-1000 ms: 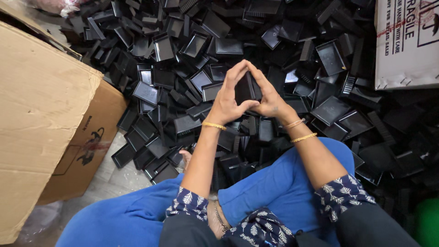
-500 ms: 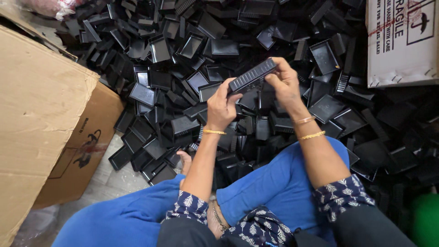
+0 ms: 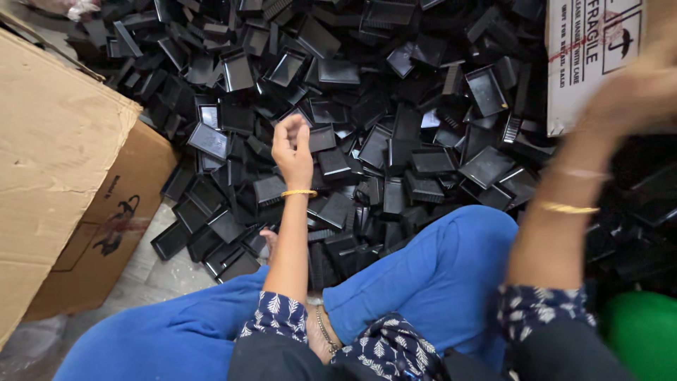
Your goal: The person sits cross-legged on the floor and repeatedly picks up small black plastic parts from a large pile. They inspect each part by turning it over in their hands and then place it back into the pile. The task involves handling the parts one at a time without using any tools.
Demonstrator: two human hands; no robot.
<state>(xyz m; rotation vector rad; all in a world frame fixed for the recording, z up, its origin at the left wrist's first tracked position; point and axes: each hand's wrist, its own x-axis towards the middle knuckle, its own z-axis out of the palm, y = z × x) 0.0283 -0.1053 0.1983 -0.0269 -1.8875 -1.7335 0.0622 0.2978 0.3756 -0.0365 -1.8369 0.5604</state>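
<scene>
Hovering empty, one open left hand [image 3: 293,149] over countless black trays [image 3: 430,161]; right hand [image 3: 635,92] blurred, grip unclear.

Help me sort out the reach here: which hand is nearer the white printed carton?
Right. The right hand, blurred, is raised beside the white carton; the left hand hovers over the black trays, well apart.

A heap of trays [image 3: 395,120] covers the floor [image 3: 151,275] ahead of the seated person's knees [image 3: 451,268]. A large cardboard box [image 3: 63,183] stands at the left beside the heap. A second box [image 3: 589,56] sits far right, behind the heap. The left hand [image 3: 293,152] hovers over the heap's middle; the right hand [image 3: 635,92] is raised at the right.
</scene>
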